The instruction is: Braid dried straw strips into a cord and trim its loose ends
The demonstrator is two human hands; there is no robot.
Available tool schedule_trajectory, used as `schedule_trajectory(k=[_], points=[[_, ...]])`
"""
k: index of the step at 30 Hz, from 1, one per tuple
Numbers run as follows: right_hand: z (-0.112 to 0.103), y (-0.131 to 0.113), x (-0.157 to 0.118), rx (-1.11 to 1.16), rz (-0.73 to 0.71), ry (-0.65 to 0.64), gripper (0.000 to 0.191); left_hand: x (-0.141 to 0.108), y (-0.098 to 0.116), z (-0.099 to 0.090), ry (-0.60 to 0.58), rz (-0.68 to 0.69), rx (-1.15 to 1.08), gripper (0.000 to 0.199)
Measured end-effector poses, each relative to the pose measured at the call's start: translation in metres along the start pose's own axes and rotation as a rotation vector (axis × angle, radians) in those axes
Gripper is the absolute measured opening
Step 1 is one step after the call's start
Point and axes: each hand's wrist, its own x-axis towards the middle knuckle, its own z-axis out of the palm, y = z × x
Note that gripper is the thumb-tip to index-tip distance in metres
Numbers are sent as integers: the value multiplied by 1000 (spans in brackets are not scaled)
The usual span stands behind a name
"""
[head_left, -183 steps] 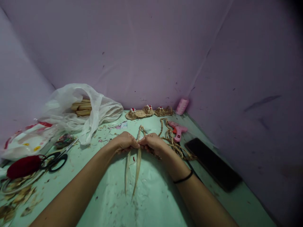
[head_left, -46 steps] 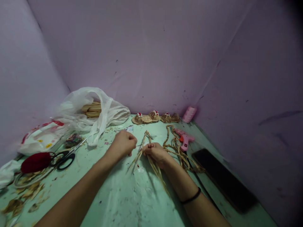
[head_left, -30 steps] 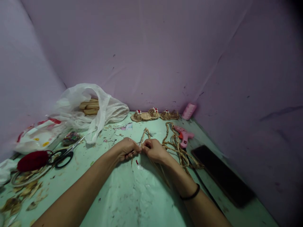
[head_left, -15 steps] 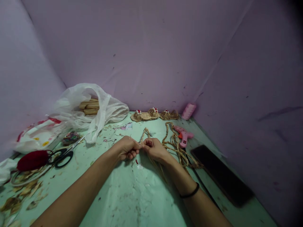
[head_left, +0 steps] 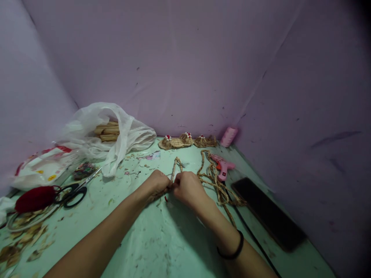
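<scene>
A looped tan braided cord [head_left: 177, 160] rises between my two hands over the green table. My left hand [head_left: 159, 184] is closed on the cord, its fingers curled. Right against it, my right hand [head_left: 185, 187] is also closed at the cord, with the back of the hand hiding most of its fingertips. A thin needle-like line shows just above my left hand. Below the hands lies a small red piece [head_left: 166, 199].
Braided cord [head_left: 216, 181], a pink glue gun [head_left: 222, 166] and a dark phone-like slab [head_left: 268, 214] lie right. Beaded woven pieces [head_left: 185, 142] and a pink spool [head_left: 229, 136] stand behind. Left are scissors [head_left: 75, 193], red yarn [head_left: 35, 199] and a plastic bag [head_left: 124, 131].
My right hand has turned so that its back faces up more and covers its fingertips. My left hand has rolled slightly inward. The view has shifted a little.
</scene>
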Motion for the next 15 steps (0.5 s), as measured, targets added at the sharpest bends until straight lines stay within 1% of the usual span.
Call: schedule_trajectory(k=[2, 6, 8, 10, 12, 13, 15], points=[[-3, -6, -4, -14, 54, -9, 16, -1, 0, 1, -3, 7, -21, 24], [-4, -15, -10, 10, 20, -29, 18, 0, -2, -2, -48, 33, -75, 23], [-5, -16, -11, 22, -15, -37, 18, 2, -4, -6, -91, 47, -105, 18], [-9, -14, -10, 58, -51, -85, 17, 5, -6, -11, -151, 64, -139, 13], [-15, -7, -6, 123, -45, -132, 14, 7, -7, -16, -217, 85, -180, 10], [-18, -3, -4, 164, -19, -126, 13, 8, -8, -18, -248, 94, -198, 11], [-21, 5, 2, 285, 77, -33, 12, 10, -10, -20, -288, 114, -215, 12]])
